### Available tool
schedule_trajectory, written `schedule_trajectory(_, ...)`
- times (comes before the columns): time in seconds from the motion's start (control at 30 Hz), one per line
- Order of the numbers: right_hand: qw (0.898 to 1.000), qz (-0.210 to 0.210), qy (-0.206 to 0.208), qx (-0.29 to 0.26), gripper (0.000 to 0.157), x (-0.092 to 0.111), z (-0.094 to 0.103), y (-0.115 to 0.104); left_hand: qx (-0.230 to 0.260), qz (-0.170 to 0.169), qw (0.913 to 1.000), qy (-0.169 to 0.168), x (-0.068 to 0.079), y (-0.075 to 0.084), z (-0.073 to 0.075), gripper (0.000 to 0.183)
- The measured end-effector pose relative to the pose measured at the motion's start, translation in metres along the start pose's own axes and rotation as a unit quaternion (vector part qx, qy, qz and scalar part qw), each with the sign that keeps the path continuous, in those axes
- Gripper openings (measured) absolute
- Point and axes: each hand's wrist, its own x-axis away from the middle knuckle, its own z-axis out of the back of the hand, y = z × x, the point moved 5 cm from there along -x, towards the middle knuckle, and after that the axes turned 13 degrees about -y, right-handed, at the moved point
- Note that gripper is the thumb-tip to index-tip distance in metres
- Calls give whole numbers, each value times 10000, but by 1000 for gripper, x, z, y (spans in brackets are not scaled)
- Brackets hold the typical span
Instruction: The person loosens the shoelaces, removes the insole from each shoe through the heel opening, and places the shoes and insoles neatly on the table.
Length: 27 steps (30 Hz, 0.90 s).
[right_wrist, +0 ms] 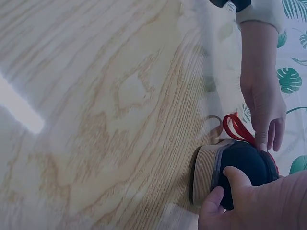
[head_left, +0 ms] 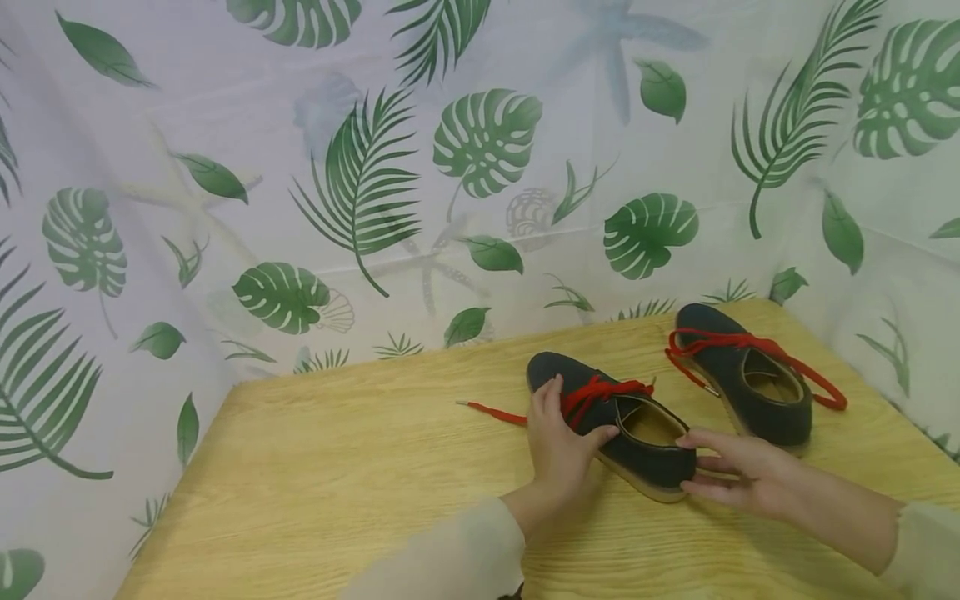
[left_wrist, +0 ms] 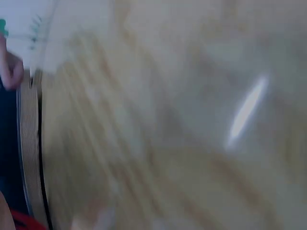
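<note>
A dark navy shoe (head_left: 643,457) with a tan sole and red laces (head_left: 600,390) stands on the wooden table, toe pointing away to the left. My left hand (head_left: 558,446) holds its near side, thumb at the collar and fingers across the front by the laces. At the heel, my right hand (head_left: 742,475) grips with the thumb on the collar's back edge and fingertips low near the sole. The right wrist view shows the heel (right_wrist: 244,165) between both hands. In the left wrist view only a strip of the ribbed sole (left_wrist: 29,143) appears at the left edge.
A matching shoe (head_left: 783,417) with loose red laces stands behind and to the right. One lace end (head_left: 491,412) trails left over the wooden table (head_left: 337,467). A leaf-patterned cloth (head_left: 480,250) hangs along the back and sides.
</note>
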Motion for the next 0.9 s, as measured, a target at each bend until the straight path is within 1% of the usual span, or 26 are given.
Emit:
schedule_trajectory(0.03,10000,-3,1,37,26,0,0,0,-377,-115,9990,-224,-5,-2,2,91)
schedule_trajectory(0.07,10000,0,2,80,37,0,0,-1,-752,-201,9959,-470,-11,-4,3,97)
schedule_trajectory(0.13,9999,2,-6,138,36,0,1,-1,-1553,-536,9826,-869,-24,-9,6,106)
schedule_trajectory(0.17,9999,9,-7,173,39,0,1,-2,-1937,-747,9728,-1029,-30,-11,6,109)
schedule_trajectory(0.23,9997,7,-43,245,17,0,1,-2,-2572,-1116,9511,-1299,-41,-15,7,113)
schedule_trajectory(0.27,9996,2,-60,292,10,0,1,-2,-2814,-1236,9401,-1473,-46,-17,7,115)
schedule_trajectory(0.33,9991,-4,-114,418,17,0,0,-2,-3210,-1464,9186,-1779,-53,-18,8,117)
schedule_trajectory(0.37,9988,0,-133,481,19,-1,0,-2,-3402,-1531,9072,-1941,-56,-19,8,118)
schedule_trajectory(0.4,9984,-9,-170,541,24,-1,0,-3,-3553,-1563,8969,-2117,-59,-19,8,118)
schedule_trajectory(0.5,9974,-5,-235,685,24,-2,0,-4,-3903,-1669,8674,-2597,-65,-17,8,120)
schedule_trajectory(0.57,9969,-4,-236,748,23,-2,2,-5,-3963,-1725,8519,-2957,-67,-15,7,119)
schedule_trajectory(0.7,9955,-3,-186,930,16,-2,7,-8,-3901,-1828,8248,-3662,-68,-16,2,114)
schedule_trajectory(0.77,9940,-22,-188,1075,12,-3,7,-9,-3882,-1843,8140,-3910,-67,-19,0,112)
schedule_trajectory(0.8,9931,-29,-213,1149,12,-3,7,-10,-3886,-1842,8104,-3979,-66,-21,-1,110)
schedule_trajectory(0.87,9915,-52,-242,1281,13,-3,7,-11,-3932,-1840,8052,-4039,-65,-26,-2,109)
schedule_trajectory(0.9,9907,-51,-257,1333,13,-3,7,-11,-3937,-1844,8047,-4042,-64,-28,-2,109)
